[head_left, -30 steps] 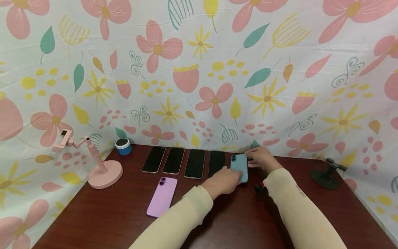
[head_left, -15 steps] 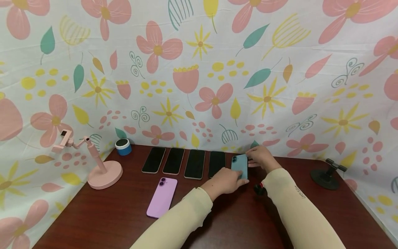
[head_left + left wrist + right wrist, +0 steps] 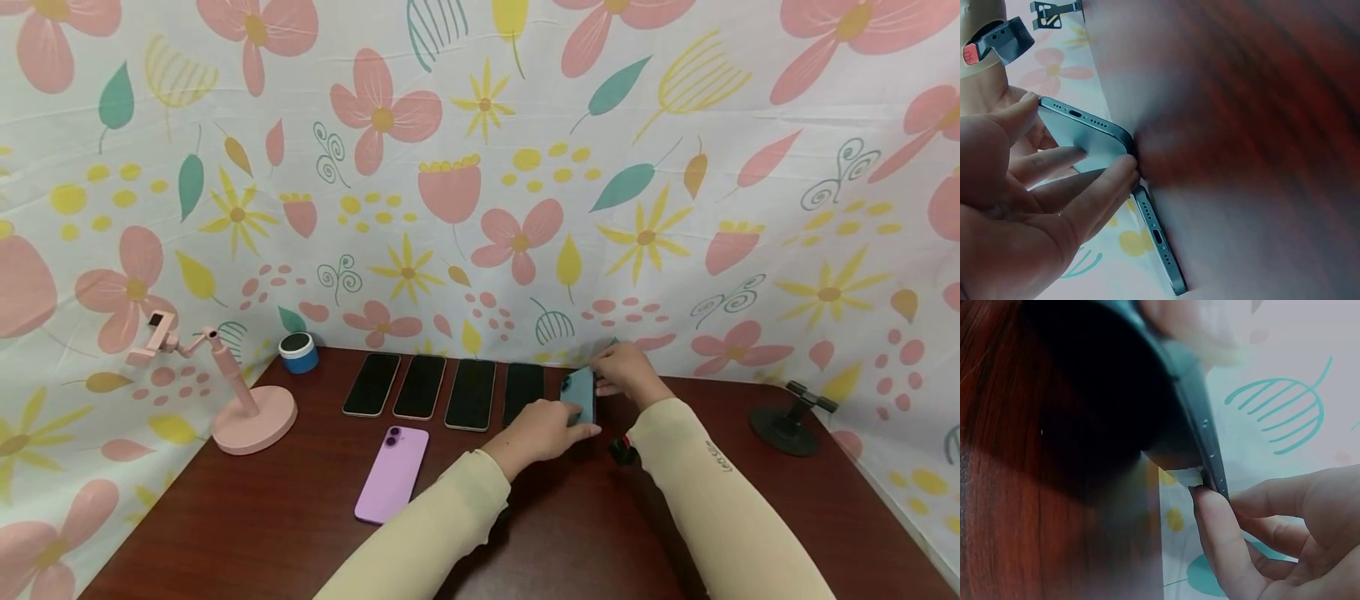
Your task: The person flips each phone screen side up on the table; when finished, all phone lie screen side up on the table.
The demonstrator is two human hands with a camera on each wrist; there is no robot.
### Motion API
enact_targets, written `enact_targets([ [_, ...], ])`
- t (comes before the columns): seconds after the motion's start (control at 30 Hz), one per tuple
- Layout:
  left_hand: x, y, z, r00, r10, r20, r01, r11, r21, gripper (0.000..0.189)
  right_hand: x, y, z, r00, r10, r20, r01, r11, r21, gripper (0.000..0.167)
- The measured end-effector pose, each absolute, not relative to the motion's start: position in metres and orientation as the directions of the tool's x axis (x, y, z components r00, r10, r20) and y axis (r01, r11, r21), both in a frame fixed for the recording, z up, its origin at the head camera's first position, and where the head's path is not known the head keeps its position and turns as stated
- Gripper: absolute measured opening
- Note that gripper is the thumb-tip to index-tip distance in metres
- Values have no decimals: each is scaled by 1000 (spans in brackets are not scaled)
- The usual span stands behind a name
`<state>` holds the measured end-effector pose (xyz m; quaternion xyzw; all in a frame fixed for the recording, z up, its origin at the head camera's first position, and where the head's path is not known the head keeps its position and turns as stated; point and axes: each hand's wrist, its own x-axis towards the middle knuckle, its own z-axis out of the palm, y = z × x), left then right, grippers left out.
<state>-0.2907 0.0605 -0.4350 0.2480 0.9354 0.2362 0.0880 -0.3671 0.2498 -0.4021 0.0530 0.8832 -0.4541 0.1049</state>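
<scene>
Over the last second, you have tipped the light-blue rectangular phone with two dark camera lenses [image 3: 583, 392] up from lying nearly flat: its right long edge now stands raised, and its back looks narrower from your head. Your left hand [image 3: 538, 429] now stretches its thumb to the lower right corner; your right hand's [image 3: 627, 372] fingers have drawn closer together.

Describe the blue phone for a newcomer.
On the dark brown wooden table, find the row of four black-screened rectangular phones. Right of it, the left hand and right hand hold the light blue rectangular phone: tilted, its back showing, not its screen.
</scene>
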Motion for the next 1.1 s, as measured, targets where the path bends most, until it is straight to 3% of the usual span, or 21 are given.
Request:
enact_targets([
  [0.33,-297,54,-439,-843,531,-83,350,660,665,64,-370,244,-397,-979,-9,-206,162,582,-797,42],
  [0.73,-300,45,-440,-842,522,-139,99,402,910,61,-376,246,-406,-957,-60,-283,227,453,-862,53],
  [0.87,-300,45,-441,-840,524,-139,38,312,949,60,-377,248,-410,-931,-99,-352,284,413,-865,65],
  [1.1,-301,45,-442,-845,513,-150,1,283,959,60,-380,253,-420,-906,-172,-388,295,404,-866,73],
])
